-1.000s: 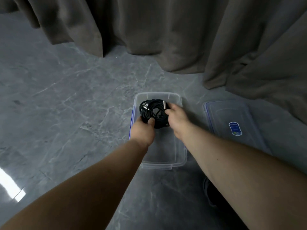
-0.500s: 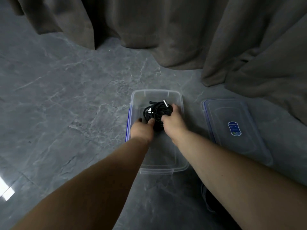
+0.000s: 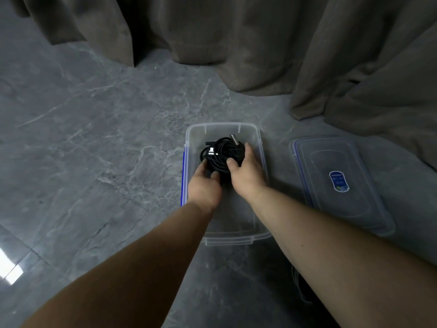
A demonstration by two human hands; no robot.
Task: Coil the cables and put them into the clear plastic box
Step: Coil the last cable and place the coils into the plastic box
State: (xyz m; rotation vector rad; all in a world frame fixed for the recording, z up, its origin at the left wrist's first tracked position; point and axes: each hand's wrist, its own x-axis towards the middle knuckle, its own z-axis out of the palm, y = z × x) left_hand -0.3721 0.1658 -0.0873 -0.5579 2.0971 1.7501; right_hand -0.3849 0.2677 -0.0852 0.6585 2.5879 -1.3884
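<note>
A bundle of coiled black cables [image 3: 223, 155] with silver plugs lies in the far half of the clear plastic box [image 3: 259, 138] on the grey floor. My left hand [image 3: 204, 185] grips the bundle's near left side with thumb and fingers curled on it. My right hand [image 3: 247, 172] wraps the bundle's right side, thumb on top. Both wrists reach over the box's near half.
The box's clear lid [image 3: 338, 183] with a blue label lies on the floor just right of the box. Brown curtains [image 3: 260, 43] hang along the back and right. A dark object [image 3: 305, 290] shows under my right forearm.
The bundle has gone down and slightly farther into the box, and both hands have stayed on it. The view has shifted a little.
</note>
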